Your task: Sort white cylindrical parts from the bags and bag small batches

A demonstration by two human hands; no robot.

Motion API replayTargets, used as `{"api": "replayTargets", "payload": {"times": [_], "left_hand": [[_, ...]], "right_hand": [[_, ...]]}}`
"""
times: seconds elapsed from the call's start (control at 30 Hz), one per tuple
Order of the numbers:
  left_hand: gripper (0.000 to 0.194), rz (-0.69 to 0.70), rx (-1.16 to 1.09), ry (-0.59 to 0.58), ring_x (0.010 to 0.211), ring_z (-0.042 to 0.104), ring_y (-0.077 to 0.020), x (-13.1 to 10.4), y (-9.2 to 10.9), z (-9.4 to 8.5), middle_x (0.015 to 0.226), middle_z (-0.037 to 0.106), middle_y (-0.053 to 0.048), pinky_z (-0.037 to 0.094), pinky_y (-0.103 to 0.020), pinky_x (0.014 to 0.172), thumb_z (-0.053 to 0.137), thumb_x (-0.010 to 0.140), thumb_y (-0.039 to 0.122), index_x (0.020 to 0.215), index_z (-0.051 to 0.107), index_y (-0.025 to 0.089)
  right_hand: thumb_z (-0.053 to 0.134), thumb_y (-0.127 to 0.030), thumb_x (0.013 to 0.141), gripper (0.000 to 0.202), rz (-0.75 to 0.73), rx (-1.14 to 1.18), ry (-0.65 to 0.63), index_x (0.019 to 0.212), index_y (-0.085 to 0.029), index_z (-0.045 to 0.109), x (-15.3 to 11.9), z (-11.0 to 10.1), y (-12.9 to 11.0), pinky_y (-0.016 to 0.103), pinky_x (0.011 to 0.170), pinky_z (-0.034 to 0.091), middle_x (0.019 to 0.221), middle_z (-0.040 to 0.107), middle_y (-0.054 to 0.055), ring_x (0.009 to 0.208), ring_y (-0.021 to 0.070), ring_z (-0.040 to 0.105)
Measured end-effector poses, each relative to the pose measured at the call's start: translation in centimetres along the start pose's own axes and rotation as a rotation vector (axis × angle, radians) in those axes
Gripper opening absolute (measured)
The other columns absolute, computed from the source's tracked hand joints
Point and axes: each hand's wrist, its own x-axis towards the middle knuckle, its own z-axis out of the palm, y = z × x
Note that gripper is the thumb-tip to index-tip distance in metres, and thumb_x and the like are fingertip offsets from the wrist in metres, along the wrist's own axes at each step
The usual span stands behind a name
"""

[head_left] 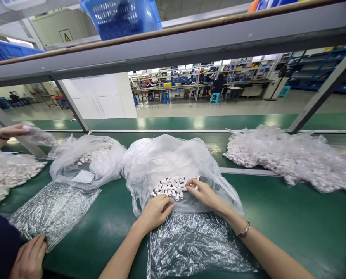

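Fingers half curled, any hold impossible to tell, the right hand sits at white parts inside the open bag, the left hand at its front edge, presumably steadying it.

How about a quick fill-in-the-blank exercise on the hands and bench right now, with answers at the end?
1. The right hand is at a pile of small parts, mostly ____ in colour.
2. Of the near and far edges of the open plastic bag, the left hand is at the ____ one.
3. The tabletop is ____.
4. The perforated basket overhead is ____.

Missing words: white; near; green; blue
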Motion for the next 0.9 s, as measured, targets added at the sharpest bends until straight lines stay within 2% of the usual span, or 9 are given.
{"api": "replayTargets", "payload": {"times": [0.17,0.27,0.37,0.43,0.5,0.57,0.63,0.77,0.9], "left_hand": [[0.019,-0.009,-0.007,0.003,0.088,0.056,-0.0171,0.0,0.2,-0.2,0.095,0.06,-0.004,0.042,-0.027,0.076,0.045,0.099,0.03,0.103,0.061,0.021],[0.019,-0.009,-0.009,0.004,0.087,0.056,-0.0174,0.0,0.1,-0.2,0.094,0.06,-0.004,0.042,-0.027,0.076,0.045,0.099,0.03,0.103,0.061,0.021],[0.018,-0.007,-0.006,0.008,0.087,0.056,-0.0171,0.0,0.1,-0.1,0.094,0.06,-0.004,0.042,-0.027,0.075,0.046,0.098,0.029,0.102,0.061,0.021],[0.018,-0.007,-0.005,0.007,0.087,0.056,-0.0169,0.0,0.1,-0.1,0.094,0.06,-0.004,0.042,-0.027,0.075,0.046,0.098,0.029,0.102,0.061,0.02],[0.017,-0.009,-0.008,0.004,0.088,0.056,-0.0169,0.0,0.1,-0.1,0.095,0.06,-0.004,0.042,-0.027,0.076,0.046,0.098,0.029,0.102,0.061,0.021],[0.017,-0.013,-0.011,0.002,0.089,0.056,-0.017,0.0,0.1,-0.2,0.096,0.06,-0.004,0.042,-0.027,0.076,0.046,0.098,0.029,0.103,0.061,0.021],[0.017,-0.017,-0.013,-0.005,0.09,0.056,-0.0172,0.0,0.1,-0.2,0.097,0.06,-0.003,0.042,-0.026,0.075,0.046,0.098,0.029,0.104,0.06,0.022],[0.018,-0.016,-0.015,-0.016,0.09,0.056,-0.0174,-0.1,0.0,-0.2,0.098,0.06,-0.003,0.042,-0.027,0.075,0.045,0.099,0.029,0.107,0.06,0.023],[0.017,-0.005,-0.013,-0.003,0.091,0.056,-0.0175,-0.1,-0.1,-0.1,0.099,0.06,-0.003,0.042,-0.028,0.078,0.046,0.098,0.029,0.107,0.06,0.022]], "right_hand": [[0.051,-0.049,0.086,0.036,-0.022,-0.34,0.054,0.11,-0.023,0.06,0.6,1.6,1.1,0.019,0.077,0.036,0.092,0.064,0.001,0.082,0.0079,0.055],[0.047,-0.057,0.086,0.041,0.052,-0.018,-0.018,0.095,-0.018,0.057,0.3,0.4,0.1,0.018,0.067,0.036,0.084,0.061,0.002,0.072,0.0056,0.05],[0.033,-0.066,0.087,0.051,0.084,0.305,-0.123,0.095,-0.018,0.051,-0.2,-1.1,-1.2,0.018,0.057,0.038,0.093,0.062,0.006,0.068,0.0053,0.047],[0.028,-0.068,0.088,0.054,0.081,0.39,-0.156,0.1,-0.02,0.049,-0.4,-1.5,-1.7,0.017,0.056,0.039,0.099,0.061,0.006,0.069,0.0049,0.048],[0.032,-0.07,0.086,0.054,0.109,0.432,-0.171,0.095,-0.019,0.049,-0.4,-1.4,-1.9,0.017,0.051,0.033,0.09,0.06,0.004,0.06,0.0026,0.04],[0.041,-0.068,0.085,0.052,0.118,0.359,-0.162,0.085,-0.016,0.048,-0.4,-0.9,-1.8,0.016,0.051,0.027,0.08,0.057,0.001,0.056,0.0008,0.033],[0.048,-0.062,0.085,0.047,0.057,0.163,-0.119,0.084,-0.015,0.052,-0.6,0.0,-1.5,0.015,0.06,0.031,0.081,0.059,0.0,0.062,0.0015,0.041],[0.047,-0.053,0.089,0.037,-0.085,-0.302,-0.079,0.107,-0.022,0.057,-0.9,1.8,-0.5,0.018,0.074,0.034,0.091,0.064,0.0,0.08,0.007,0.054],[0.052,-0.05,0.086,0.036,-0.092,-0.277,-0.1,0.103,-0.02,0.061,-0.9,2.3,-0.3,0.017,0.074,0.036,0.093,0.064,0.003,0.083,0.0077,0.054]]}}
